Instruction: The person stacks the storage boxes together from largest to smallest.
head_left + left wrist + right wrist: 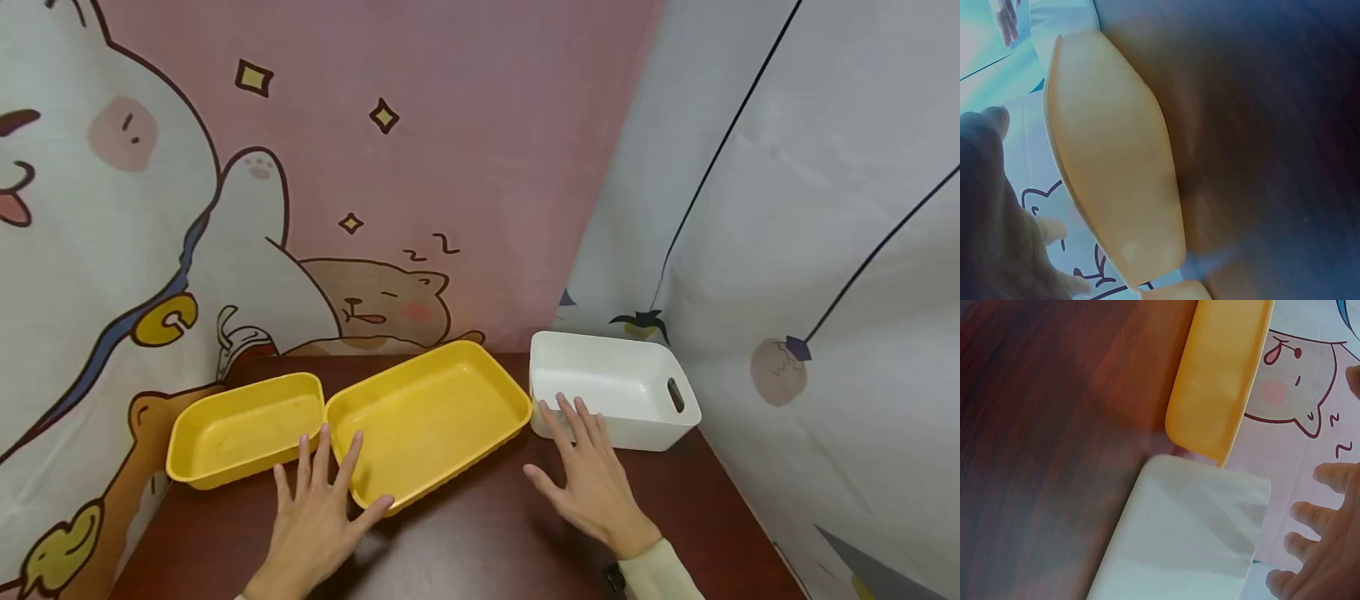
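Small yellow tray (247,423) sits just left of the large yellow tray (438,417) on the dark table (465,554). The person's left hand (313,517) is at the large tray's near-left corner, fingers spread; contact cannot be told. Right of the large tray, the right hand (592,483), fingers spread, overlaps the near wall of the white bin (600,375), just beside that tray.

Dark reddish-brown table (465,546), wood-grained, carried three containers in a row. Small yellow tray (247,425) sat left, larger yellow tray (442,417) just beside it, angled; white bin (645,431) with handle slot stood right.
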A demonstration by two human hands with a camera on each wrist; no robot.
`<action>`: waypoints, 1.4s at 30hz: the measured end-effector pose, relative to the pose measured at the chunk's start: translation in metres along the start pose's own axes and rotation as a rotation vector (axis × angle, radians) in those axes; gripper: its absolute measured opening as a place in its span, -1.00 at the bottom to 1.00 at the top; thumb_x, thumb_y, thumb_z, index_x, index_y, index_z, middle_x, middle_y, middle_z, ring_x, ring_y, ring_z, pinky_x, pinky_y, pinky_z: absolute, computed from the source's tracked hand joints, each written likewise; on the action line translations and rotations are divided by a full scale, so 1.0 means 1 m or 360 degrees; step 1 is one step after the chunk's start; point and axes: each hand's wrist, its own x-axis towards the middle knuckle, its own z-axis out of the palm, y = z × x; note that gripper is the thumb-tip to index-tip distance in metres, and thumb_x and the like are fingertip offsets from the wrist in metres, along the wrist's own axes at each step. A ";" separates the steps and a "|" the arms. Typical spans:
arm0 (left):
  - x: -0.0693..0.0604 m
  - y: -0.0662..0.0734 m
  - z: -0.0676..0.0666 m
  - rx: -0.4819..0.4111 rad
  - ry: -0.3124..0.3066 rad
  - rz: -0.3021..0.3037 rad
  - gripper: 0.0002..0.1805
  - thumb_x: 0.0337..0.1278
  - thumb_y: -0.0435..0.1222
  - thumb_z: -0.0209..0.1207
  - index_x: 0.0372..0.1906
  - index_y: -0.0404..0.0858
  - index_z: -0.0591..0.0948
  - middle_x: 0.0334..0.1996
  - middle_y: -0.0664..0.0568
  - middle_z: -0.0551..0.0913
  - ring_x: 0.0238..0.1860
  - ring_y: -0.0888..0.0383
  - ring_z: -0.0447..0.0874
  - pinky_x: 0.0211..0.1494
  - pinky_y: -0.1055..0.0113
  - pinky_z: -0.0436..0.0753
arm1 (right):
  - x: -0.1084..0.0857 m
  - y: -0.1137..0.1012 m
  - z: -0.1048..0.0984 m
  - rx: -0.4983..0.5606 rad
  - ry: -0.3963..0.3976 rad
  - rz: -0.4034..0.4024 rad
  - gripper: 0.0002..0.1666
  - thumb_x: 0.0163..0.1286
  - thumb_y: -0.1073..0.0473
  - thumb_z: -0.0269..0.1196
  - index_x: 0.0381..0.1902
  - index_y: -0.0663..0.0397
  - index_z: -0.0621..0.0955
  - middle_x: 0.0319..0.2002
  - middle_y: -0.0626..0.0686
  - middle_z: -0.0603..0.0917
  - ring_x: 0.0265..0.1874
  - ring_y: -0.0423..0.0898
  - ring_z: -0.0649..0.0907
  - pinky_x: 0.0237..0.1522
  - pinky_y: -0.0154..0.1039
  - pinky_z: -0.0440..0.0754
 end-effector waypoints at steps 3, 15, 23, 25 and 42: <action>0.000 0.000 0.001 -0.0017 -0.0029 -0.0042 0.19 0.47 0.60 0.15 0.97 0.24 0.03 0.96 -0.34 -0.17 0.91 -0.61 -0.20 0.66 -0.88 -0.10 | 0.004 -0.002 0.005 0.0020 0.0046 -0.0055 0.14 0.62 -0.50 0.34 0.94 -0.30 0.22 0.91 0.12 0.24 0.89 0.33 0.23 0.82 0.57 0.19; 0.003 0.000 0.008 -0.0085 -0.0106 -0.0171 0.19 0.60 0.54 0.09 0.97 -0.06 0.07 0.91 -0.50 -0.12 0.83 -0.71 -0.01 0.68 -0.83 0.07 | 0.021 -0.020 0.031 0.0092 0.0167 -0.0213 0.00 0.72 -0.24 0.37 0.89 -0.04 0.32 0.80 0.22 0.41 0.66 0.26 0.52 0.59 0.30 0.68; 0.005 0.001 0.010 -0.0184 -0.0124 -0.0235 0.15 0.68 0.45 0.11 0.97 -0.13 0.06 0.91 -0.48 -0.05 0.70 -0.71 0.33 0.62 -0.71 0.40 | 0.031 -0.024 0.046 0.0182 0.0255 -0.0173 -0.13 0.73 -0.08 0.40 0.79 0.17 0.44 0.71 0.32 0.51 0.61 0.30 0.59 0.46 0.28 0.78; 0.006 0.002 0.011 -0.0226 -0.0145 -0.0275 0.16 0.68 0.43 0.13 0.97 -0.15 0.04 0.92 -0.45 -0.06 0.67 -0.70 0.38 0.51 -0.67 0.54 | 0.033 -0.025 0.049 0.0208 0.0257 -0.0140 -0.16 0.74 -0.06 0.40 0.76 0.21 0.47 0.70 0.35 0.52 0.60 0.31 0.60 0.45 0.28 0.78; 0.008 -0.001 0.010 -0.0290 -0.0274 -0.0422 0.20 0.70 0.37 0.14 0.96 -0.26 -0.08 0.95 -0.30 -0.02 0.70 -0.58 0.40 0.24 -0.63 0.71 | 0.035 -0.034 0.061 0.0220 0.0260 0.0014 -0.21 0.67 0.06 0.47 0.65 0.38 0.55 0.59 0.46 0.60 0.58 0.38 0.62 0.43 0.23 0.81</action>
